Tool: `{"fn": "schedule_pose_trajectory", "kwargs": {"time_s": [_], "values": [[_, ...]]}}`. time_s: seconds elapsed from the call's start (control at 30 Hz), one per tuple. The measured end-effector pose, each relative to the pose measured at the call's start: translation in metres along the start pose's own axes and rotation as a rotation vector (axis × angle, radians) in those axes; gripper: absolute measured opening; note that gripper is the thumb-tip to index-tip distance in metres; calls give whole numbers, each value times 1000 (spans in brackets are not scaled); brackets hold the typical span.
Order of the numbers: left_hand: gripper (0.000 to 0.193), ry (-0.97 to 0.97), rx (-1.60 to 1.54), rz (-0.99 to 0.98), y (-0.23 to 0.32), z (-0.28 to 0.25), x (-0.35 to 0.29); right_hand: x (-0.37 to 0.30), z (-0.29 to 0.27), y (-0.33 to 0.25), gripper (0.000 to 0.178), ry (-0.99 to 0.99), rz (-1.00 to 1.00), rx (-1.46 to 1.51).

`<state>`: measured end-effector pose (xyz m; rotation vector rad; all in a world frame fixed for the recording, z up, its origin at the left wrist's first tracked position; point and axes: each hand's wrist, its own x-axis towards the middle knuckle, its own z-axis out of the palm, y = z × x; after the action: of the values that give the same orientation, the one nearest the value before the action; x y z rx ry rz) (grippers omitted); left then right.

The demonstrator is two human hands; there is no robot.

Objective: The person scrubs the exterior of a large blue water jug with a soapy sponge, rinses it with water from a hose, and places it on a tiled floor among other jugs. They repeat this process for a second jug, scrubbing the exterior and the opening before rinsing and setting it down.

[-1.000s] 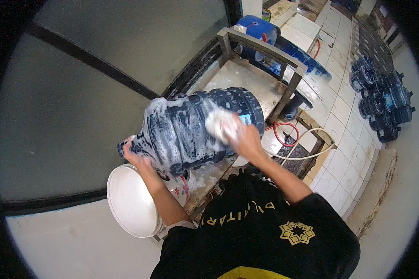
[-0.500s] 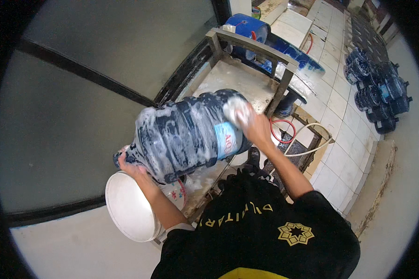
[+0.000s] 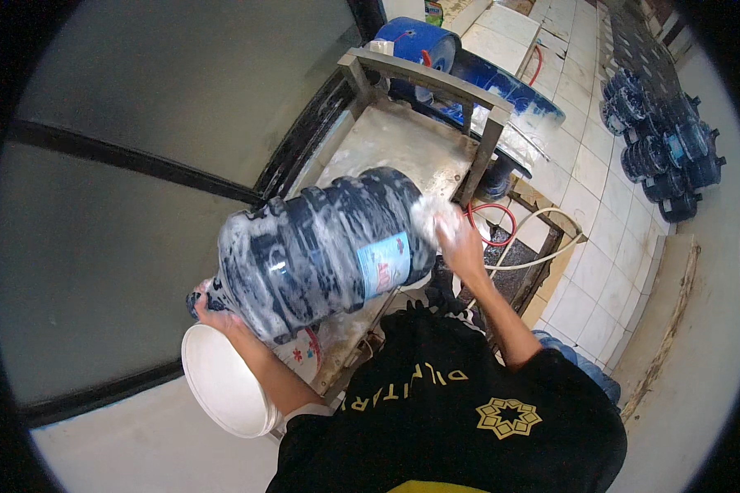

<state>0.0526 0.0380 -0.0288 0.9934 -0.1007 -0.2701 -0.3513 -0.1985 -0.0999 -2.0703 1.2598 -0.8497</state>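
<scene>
A large dark blue water-cooler bottle (image 3: 304, 261), streaked with white suds, lies on its side, tilted, above the metal stand (image 3: 436, 144). On its near side is a light blue label (image 3: 384, 267). My left hand (image 3: 222, 317) is closed round the bottle's neck at the lower left. My right hand (image 3: 462, 245) is closed on a white, foam-covered scrubbing pad (image 3: 432, 220), held at the bottle's base end. The foam hides the pad's exact kind.
A white bucket (image 3: 222, 382) stands under my left forearm. Behind the stand are blue drums (image 3: 419, 45). Red and cream hoses (image 3: 543, 255) curl on the floor at right. Several blue bottles (image 3: 666, 156) lie stacked by the right wall. Dark-framed frosted glass (image 3: 140, 214) runs along the left.
My right hand has slid with the pad from the bottle's upper side round to its base end. The bottle has rolled a little, and its label sits lower left.
</scene>
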Motion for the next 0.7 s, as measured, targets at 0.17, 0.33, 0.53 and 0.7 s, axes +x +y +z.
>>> {"fn": "schedule_pose_trajectory", "kwargs": {"time_s": [0.17,0.33,0.53,0.7], "values": [[27,-287,-86,-73,3,0,4,105,41,64,48,-318,-59,-29],[26,-52,80,33,-5,-10,20,55,57,87,49,-164,75,300],[43,50,429,-183,-8,-13,25,-35,13,65,40,-523,320,455],[43,49,544,-266,-55,28,8,13,33,65,35,-248,-279,220]]}}
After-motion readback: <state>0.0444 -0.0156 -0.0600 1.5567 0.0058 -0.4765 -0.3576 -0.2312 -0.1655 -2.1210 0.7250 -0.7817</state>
